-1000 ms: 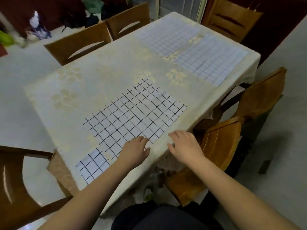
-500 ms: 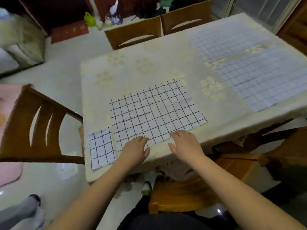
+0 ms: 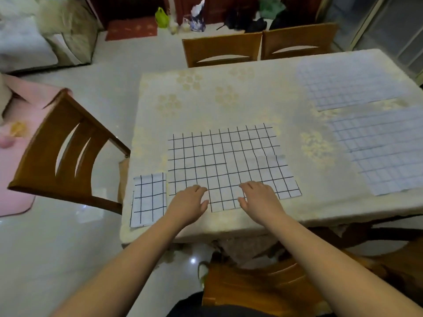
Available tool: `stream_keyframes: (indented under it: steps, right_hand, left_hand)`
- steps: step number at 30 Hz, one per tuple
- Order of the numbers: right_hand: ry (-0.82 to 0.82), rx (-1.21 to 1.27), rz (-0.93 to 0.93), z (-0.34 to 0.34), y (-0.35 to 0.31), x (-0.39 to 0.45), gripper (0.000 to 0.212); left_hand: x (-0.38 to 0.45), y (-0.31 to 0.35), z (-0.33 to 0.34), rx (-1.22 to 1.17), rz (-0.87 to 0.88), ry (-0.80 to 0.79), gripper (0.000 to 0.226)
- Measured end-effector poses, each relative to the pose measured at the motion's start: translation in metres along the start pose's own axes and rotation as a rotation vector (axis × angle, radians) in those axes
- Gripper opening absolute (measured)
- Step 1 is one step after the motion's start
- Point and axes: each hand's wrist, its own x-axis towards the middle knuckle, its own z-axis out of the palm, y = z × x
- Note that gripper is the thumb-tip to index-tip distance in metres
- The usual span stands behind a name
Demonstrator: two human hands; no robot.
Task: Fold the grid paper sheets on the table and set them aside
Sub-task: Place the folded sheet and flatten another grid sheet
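A large grid paper sheet [image 3: 225,163] with bold black lines lies flat on the bench [image 3: 229,99], close to its near edge. Both hands rest on the sheet's near edge, palms down with the fingers extended and only loosely bent; neither grips or pinches anything. The left hand [image 3: 188,205] sits at the sheet's near-left corner, and the right hand [image 3: 259,199] lies just beside it toward the middle of that edge, with a strip of sheet showing between them. A small folded grid paper [image 3: 148,199] lies just left of the large sheet, near the bench's left corner, apart from the left hand. Two paler grid sheets lie well apart on the right side of the bench: the far one [image 3: 350,84] near the back edge and the nearer one [image 3: 386,149] running to the right border of the view. Wooden chairs stand around the bench, one [image 3: 66,154] to the left and two [image 3: 223,50] on the far side.
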Motion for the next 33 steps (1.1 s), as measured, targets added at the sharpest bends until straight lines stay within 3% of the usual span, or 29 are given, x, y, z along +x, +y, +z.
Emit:
stream_keyframes:
  steps: [14, 22, 29, 33]
  right_hand:
    - [-0.016, -0.033, 0.002, 0.015, 0.026, 0.081, 0.042]
    - [-0.007, -0.027, -0.047, 0.024, 0.053, 0.141, 0.043]
    - [-0.147, -0.018, -0.030, 0.054, 0.064, 0.145, 0.066]
    - [-0.120, -0.036, -0.019, 0.072, 0.070, 0.137, 0.078]
  left_hand:
    - [0.093, -0.025, 0.018, -0.048, 0.076, 0.041, 0.050]
    - [0.130, -0.030, 0.039, 0.047, 0.023, -0.014, 0.066]
    - [0.135, -0.049, 0.065, 0.090, -0.002, -0.049, 0.074]
    - [0.134, -0.060, 0.067, 0.058, 0.003, -0.024, 0.072]
